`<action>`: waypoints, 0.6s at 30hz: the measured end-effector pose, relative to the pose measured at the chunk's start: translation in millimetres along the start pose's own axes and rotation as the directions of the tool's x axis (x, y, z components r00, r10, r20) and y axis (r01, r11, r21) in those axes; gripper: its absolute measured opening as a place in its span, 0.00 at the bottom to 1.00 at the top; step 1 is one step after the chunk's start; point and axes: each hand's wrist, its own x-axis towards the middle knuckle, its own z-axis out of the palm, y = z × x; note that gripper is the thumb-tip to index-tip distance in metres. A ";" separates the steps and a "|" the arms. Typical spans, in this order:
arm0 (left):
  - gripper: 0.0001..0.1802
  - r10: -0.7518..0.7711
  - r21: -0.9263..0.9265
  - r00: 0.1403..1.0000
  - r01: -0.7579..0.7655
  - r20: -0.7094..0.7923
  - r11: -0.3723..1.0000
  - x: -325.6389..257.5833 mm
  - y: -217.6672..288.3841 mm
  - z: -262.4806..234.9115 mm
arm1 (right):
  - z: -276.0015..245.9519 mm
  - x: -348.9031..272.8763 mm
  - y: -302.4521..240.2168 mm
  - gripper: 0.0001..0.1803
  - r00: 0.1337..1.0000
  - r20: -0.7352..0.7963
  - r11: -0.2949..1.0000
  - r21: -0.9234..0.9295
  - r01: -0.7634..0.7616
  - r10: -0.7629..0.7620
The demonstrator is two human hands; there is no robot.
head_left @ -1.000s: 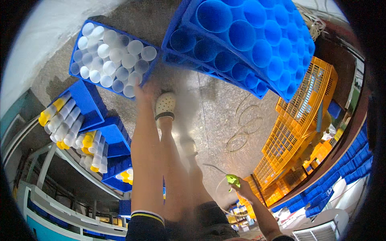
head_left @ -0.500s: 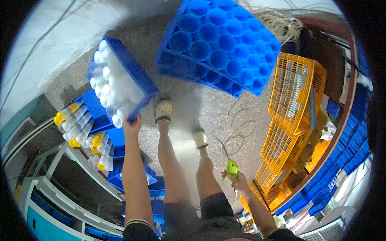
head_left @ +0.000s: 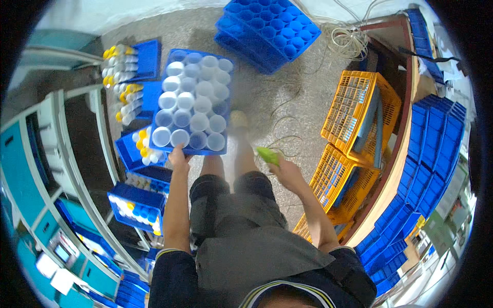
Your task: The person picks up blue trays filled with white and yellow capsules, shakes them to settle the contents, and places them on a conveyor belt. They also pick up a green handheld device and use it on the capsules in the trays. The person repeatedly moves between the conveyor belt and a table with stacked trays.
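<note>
My left hand (head_left: 178, 158) grips the near edge of a blue tray (head_left: 209, 152), its thumb over the rim. Rows of whitish translucent cups (head_left: 199, 122) fill this tray, their round open ends facing up. In my right hand (head_left: 290, 175) is a light green air blow gun (head_left: 268, 155), with fingers wrapped around its body. It points toward the tray but stays apart from it. Its thin nozzle is too blurred to make out.
A stacked pair of blue trays with round wells (head_left: 277, 25) stands on the floor ahead. Yellow crates (head_left: 349, 102) line the right, beside stacked blue bins (head_left: 429, 143). At left, blue boxes (head_left: 149, 59) hold white and yellow tubes. A pale hose (head_left: 349, 43) lies coiled at far right.
The tray in my left hand has swung from a tilt at far left to nearly level before me. My right hand has risen with the blow gun, closer to the tray. The view has shifted.
</note>
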 end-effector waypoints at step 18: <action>0.29 0.523 0.722 0.849 -0.410 0.078 0.558 -195.3 -216.3 -261.2 | 233.4 -237.0 5.7 0.16 0.911 -0.241 0.766 -0.633 0.114 -0.335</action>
